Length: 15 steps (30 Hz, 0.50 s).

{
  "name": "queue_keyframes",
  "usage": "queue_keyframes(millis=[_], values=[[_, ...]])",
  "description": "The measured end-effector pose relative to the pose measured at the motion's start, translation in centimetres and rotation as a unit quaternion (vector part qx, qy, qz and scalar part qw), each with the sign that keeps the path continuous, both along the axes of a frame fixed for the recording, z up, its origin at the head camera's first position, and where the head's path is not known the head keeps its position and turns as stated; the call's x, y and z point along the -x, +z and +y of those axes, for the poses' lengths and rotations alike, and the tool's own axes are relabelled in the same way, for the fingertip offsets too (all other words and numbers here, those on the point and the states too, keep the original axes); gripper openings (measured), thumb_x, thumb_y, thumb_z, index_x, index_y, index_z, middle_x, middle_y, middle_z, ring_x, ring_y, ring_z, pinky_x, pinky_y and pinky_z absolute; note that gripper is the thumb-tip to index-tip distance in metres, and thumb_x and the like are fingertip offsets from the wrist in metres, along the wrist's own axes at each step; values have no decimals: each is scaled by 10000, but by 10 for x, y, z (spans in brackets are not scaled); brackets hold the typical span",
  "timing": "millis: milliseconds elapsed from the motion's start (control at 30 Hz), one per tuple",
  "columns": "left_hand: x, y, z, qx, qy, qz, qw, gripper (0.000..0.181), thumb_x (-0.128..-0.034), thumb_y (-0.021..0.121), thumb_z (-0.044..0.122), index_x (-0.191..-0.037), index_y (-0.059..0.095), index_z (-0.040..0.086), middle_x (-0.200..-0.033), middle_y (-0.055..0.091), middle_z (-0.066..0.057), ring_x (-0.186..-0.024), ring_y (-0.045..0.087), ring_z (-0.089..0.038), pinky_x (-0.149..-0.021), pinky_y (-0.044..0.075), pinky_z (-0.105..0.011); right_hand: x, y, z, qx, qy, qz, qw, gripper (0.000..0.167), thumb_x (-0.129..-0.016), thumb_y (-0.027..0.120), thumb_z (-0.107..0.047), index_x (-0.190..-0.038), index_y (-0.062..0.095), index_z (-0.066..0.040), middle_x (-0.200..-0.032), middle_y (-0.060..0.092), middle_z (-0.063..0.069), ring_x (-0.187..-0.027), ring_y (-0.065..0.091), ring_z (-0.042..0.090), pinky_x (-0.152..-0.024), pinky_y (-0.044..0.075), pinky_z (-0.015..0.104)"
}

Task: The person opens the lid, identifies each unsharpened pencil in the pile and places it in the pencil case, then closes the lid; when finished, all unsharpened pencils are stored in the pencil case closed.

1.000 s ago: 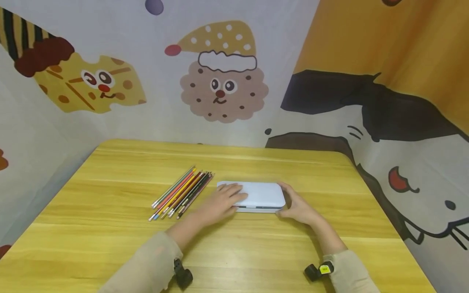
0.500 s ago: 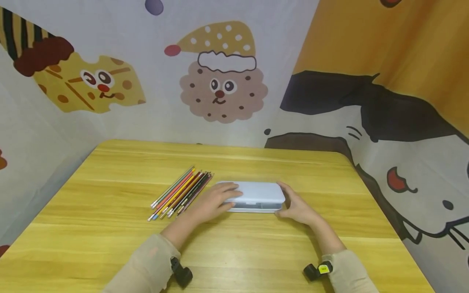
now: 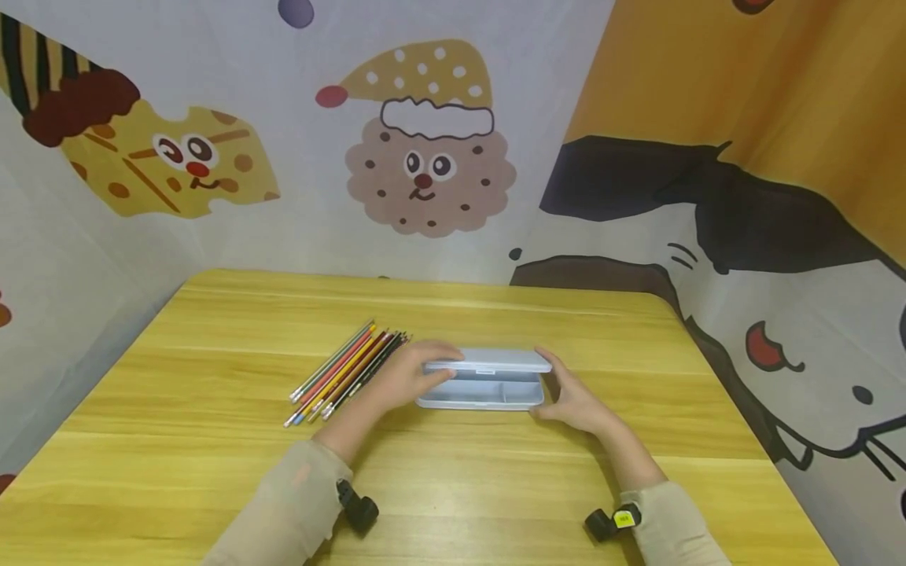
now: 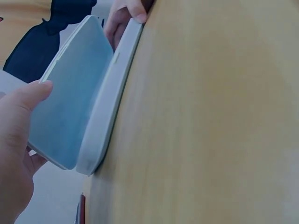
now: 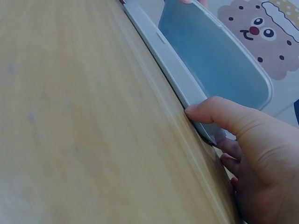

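Observation:
A pale blue pencil case [image 3: 460, 406] lies on the table with its hinged lid [image 3: 506, 360] tilted up. Compartments show inside its base, with one divider toward the right. My left hand [image 3: 406, 376] pinches the lid near its left end; in the left wrist view the thumb of that hand [image 4: 14, 135] lies on the lid's edge, with fingers behind. At the case's right end, my right hand [image 3: 576, 402] grips the base between thumb and fingers. The right wrist view shows that thumb [image 5: 215, 112] on the base's front wall.
A bundle of several pencils [image 3: 347, 369] lies slanted on the wooden table [image 3: 453, 487], just left of the case and close to my left hand. Behind the table's far edge hangs a cartoon-printed cloth [image 3: 297, 244].
The lid has swung from nearly closed up and backward, uncovering the compartments. My left hand has risen with it and shifted slightly left. The right hand has stayed at the case's right end.

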<state>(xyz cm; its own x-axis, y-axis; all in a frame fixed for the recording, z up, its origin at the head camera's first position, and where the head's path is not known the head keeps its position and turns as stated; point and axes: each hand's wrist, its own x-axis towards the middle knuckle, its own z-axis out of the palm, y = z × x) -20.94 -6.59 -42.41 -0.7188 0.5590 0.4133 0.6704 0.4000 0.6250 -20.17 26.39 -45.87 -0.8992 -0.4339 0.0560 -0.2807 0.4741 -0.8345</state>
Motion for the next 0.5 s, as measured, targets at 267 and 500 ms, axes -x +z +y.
queue_keyframes(millis=[267,500], values=[[11,4,4,-1090,246,-814,9904,226,-856,727,123,-1079,720,82,-1141,668,-73,-1100,596,-213,-942,458,-339,2,-4,-1,197,138,107,9997,1077,-681,819,-48,-1510,131,-29,-1435,359,223,-1376,238,371,-1111,129,508],[18,10,10,-1565,782,-1382,9748,184,-834,751,118,-1016,748,92,-1084,689,-42,-1062,612,-213,-916,475,-358,-1,-1,-1,-381,-205,76,9990,1111,-693,843,-184,-1503,108,9,-1468,331,217,-1387,203,372,-1101,96,569]])
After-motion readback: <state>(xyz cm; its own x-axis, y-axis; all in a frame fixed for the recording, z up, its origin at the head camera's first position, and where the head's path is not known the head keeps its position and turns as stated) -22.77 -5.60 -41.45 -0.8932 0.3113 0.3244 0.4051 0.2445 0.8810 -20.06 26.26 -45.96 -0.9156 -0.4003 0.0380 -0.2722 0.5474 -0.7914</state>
